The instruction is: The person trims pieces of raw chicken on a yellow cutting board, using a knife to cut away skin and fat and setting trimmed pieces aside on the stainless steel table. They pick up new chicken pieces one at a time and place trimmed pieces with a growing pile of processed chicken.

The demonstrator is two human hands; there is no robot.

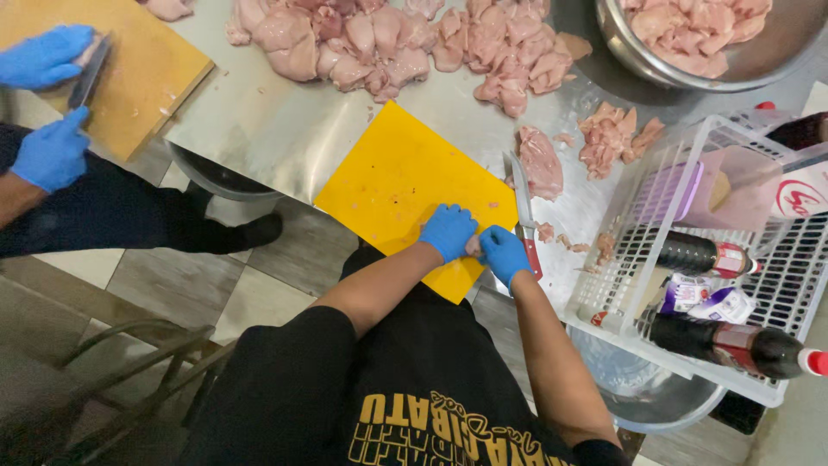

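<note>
Two hands: both gloved in blue, brought together at the near right corner of the yellow cutting board (405, 185).
Left hand (448, 231): curled, fingers pinching a small pale scrap of chicken (473, 247) against the other hand.
Right hand (504, 253): curled too, touching the same scrap from the right; how firmly it grips cannot be told.
Scrap of chicken: mostly hidden between the two gloves, just over the board's near edge.
Knife (524, 211): lies on the steel table (276, 129) just right of the board, red handle near, blade pointing far, touched by neither hand.
Chicken piece (541, 161): on the table beside the blade's far end, with a few more cut pieces (608, 136) further right.
Raw chicken pile (405, 39): heaped across the far side of the table.
Metal bowl (642, 65): far right, holding more chicken.
White basket (655, 324): right, with dark bottles and small packets inside.
Another person's hands (47, 103): far left, in blue gloves, with a knife on a wooden board (147, 78).
</note>
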